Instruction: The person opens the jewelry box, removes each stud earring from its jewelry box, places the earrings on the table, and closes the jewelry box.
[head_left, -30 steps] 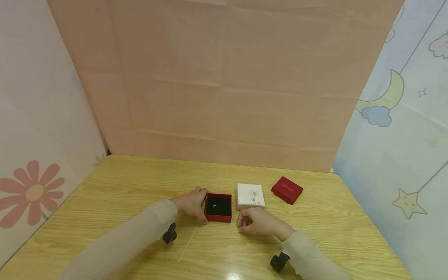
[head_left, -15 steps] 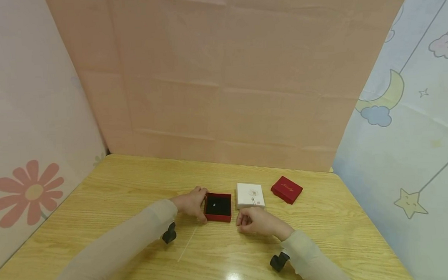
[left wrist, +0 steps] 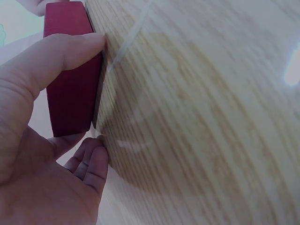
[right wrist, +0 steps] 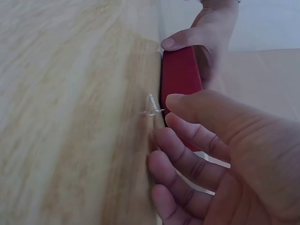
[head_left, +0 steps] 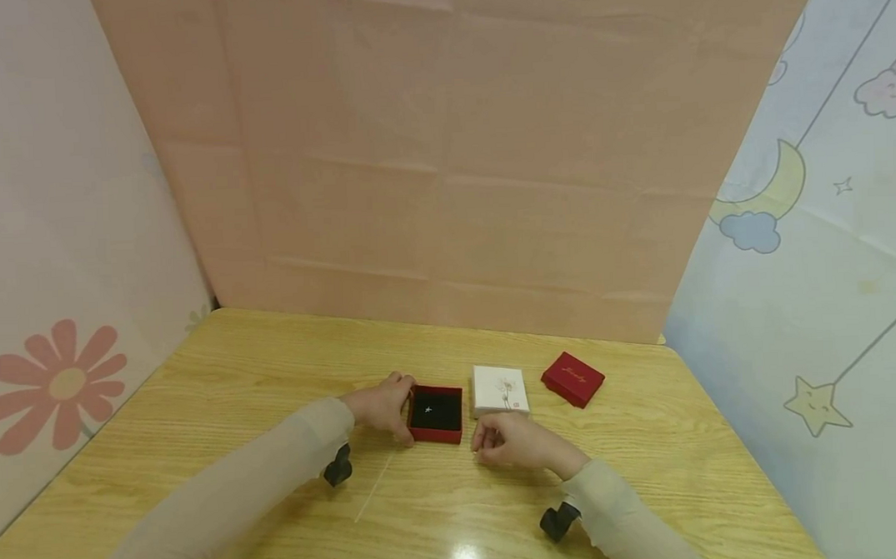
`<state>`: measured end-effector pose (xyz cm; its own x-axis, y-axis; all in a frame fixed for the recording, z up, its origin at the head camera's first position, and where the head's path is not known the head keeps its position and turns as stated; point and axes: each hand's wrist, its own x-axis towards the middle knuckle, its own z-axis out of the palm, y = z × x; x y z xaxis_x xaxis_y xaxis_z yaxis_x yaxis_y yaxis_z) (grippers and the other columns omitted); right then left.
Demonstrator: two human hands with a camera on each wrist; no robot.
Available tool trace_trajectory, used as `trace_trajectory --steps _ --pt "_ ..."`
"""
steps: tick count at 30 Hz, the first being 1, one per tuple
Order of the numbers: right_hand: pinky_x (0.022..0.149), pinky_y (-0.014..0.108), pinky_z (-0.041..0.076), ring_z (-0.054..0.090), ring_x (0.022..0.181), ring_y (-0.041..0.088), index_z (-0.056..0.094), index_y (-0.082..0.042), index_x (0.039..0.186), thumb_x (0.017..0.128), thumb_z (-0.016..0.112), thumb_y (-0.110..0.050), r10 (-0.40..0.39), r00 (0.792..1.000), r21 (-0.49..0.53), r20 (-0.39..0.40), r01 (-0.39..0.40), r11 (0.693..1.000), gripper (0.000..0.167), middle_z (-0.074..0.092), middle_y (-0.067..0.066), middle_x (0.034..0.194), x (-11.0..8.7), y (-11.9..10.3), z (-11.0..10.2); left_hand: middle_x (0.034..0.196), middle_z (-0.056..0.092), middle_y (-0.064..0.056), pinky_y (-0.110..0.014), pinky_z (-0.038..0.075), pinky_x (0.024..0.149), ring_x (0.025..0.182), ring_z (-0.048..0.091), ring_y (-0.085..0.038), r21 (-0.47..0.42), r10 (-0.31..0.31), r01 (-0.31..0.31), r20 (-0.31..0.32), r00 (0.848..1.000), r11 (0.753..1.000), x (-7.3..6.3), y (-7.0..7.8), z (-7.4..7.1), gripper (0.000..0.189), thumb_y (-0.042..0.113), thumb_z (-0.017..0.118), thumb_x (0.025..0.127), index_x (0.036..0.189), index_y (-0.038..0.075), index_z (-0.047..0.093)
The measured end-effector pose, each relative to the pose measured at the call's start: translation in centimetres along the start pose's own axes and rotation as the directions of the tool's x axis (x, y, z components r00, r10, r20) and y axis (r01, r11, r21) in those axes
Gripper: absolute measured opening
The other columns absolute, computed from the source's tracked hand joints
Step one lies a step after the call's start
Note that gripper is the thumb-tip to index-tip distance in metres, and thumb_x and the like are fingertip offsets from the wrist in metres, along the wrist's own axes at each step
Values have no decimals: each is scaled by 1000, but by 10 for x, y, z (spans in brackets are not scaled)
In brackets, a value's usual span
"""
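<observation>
An open red jewelry box (head_left: 437, 437) with a black insert (head_left: 446, 411) sits on the table; a small silver star stud (head_left: 428, 410) shows on the insert. My left hand (head_left: 383, 406) grips the box's left side, its thumb (left wrist: 75, 52) along the front wall and its other fingers toward the back. Right of the box, my right hand (head_left: 513, 442) is low over the table, fingers curled. In the right wrist view, a tiny star-shaped earring (right wrist: 151, 111) with a thin post stands out from between thumb and forefinger. Its held end is hidden.
Behind the right hand lies a white box (head_left: 499, 387) with a flower print. Farther right is a red lid (head_left: 574, 380) with gold lettering, turned at an angle. A thin pale line (head_left: 374, 487) runs along the wooden table (head_left: 287, 370) near the left wrist.
</observation>
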<state>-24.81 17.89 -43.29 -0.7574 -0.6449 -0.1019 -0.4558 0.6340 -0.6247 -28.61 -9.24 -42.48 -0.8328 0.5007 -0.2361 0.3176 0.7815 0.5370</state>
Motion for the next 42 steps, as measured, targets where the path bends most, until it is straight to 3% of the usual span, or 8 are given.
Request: trace_trajectory --steps 6,14,21,29,36,42 --pt "67 23 48 55 74 5 64 -12 93 91 66 -13 -50 998 -11 -46 49 999 3 62 -8 83 -1 -14 -13 124 42 -13 -44 44 97 110 47 -24 5 1 -1 5 1000 1000 0 -2 0 92 25 90 65 137 3 38" --pt "71 26 50 58 80 11 64 -11 98 93 64 -15 -96 979 23 -178 102 995 6 64 -1 90 5 -33 -37 122 42 -12 -44 44 96 107 47 -24 -3 1 -1 2 1000 1000 2 -5 1 92 25 90 64 137 3 38" --pt "88 37 51 61 98 19 63 -13 107 95 61 -20 -76 966 41 -248 89 995 14 65 3 107 23 -43 -43 123 42 -12 -44 44 97 109 47 -24 2 -5 5 1 1000 1000 4 -5 2 92 26 90 64 137 4 38" --pt "105 53 37 48 128 32 61 -10 120 95 62 -22 -54 973 73 -226 72 995 28 55 8 132 54 -43 -29 117 44 -10 -45 45 95 103 49 -23 11 -5 5 -1 1000 1000 4 -5 0 85 28 90 63 131 6 43" --pt "105 50 38 47 128 31 63 -12 116 94 64 -21 -55 980 2 -190 57 998 23 54 9 131 75 -41 -11 113 43 -9 -44 45 93 100 48 -22 12 4 -4 1 1000 1000 5 -6 1 82 29 89 64 128 7 44" --pt "104 48 40 49 126 31 63 -13 114 94 64 -18 -48 985 -35 -168 43 998 20 55 10 130 81 -41 -5 111 43 -8 -43 45 92 97 47 -21 6 11 -11 -3 1000 1000 6 -8 1 79 28 89 65 127 9 45"
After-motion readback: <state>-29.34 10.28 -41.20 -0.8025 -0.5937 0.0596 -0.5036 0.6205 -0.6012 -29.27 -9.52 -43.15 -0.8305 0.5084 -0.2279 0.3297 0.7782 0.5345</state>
